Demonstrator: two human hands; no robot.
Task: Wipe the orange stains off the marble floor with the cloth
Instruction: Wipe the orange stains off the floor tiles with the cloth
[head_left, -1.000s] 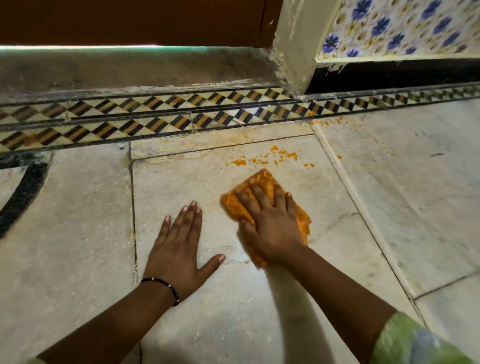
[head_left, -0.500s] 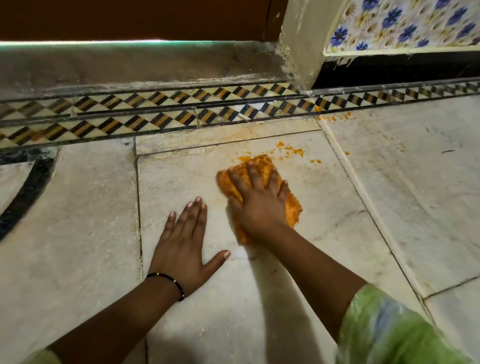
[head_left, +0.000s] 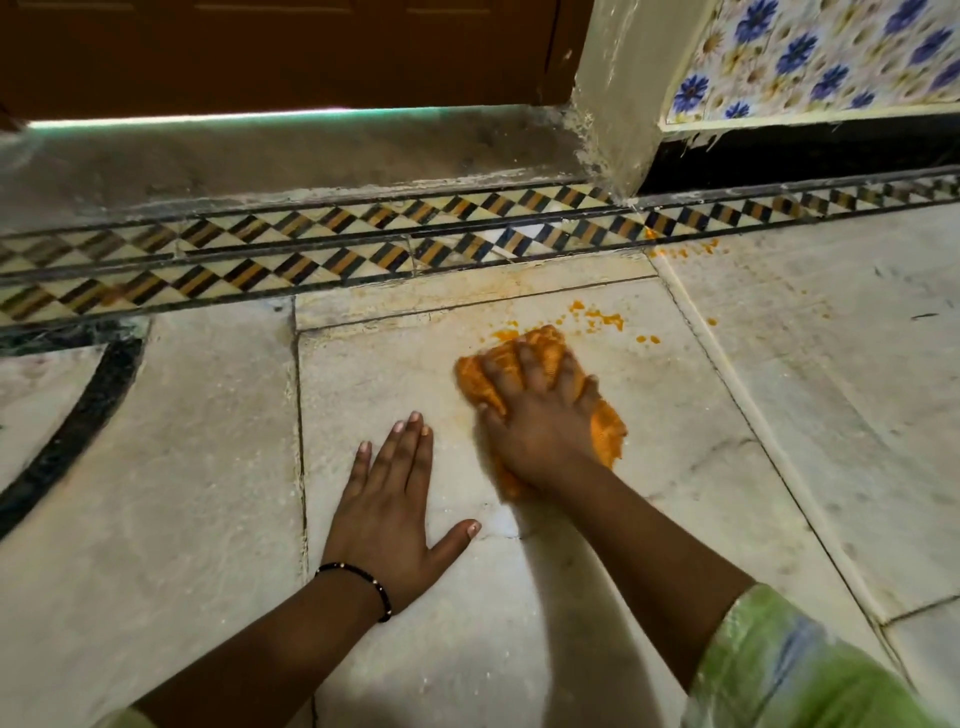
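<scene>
Wiping is the step in hand: the right hand (head_left: 540, 415) presses a crumpled orange cloth (head_left: 605, 431) flat against the pale marble floor slab (head_left: 395, 364), and the cloth's leading edge has reached the nearest part of the scattered orange stains (head_left: 605, 319). Judged from the spots remaining, the task is partly complete. Stains lie just beyond the fingertips and to their far right, and a second cluster of orange specks (head_left: 685, 250) sits farther beyond, at the edge of the black-and-amber patterned border strip (head_left: 322, 249). The next move calls for a forward push with steady downward pressure, carrying the cloth over the near spots; a further reach toward the border would be needed for the far cluster. The right hand is spread wide, with fingers splayed across the top of the cloth and the palm bearing down on it. It pins the cloth rather than gripping it; whether any fold is caught under the fingers cannot be told. The cloth protrudes past the fingertips and along the outer side of the hand. The left hand (head_left: 389, 525) lies open and flat on the bare marble just beside the working hand, on its thumb side, holding nothing and apparently serving as a brace. A black beaded bracelet (head_left: 363, 579) circles its wrist.
</scene>
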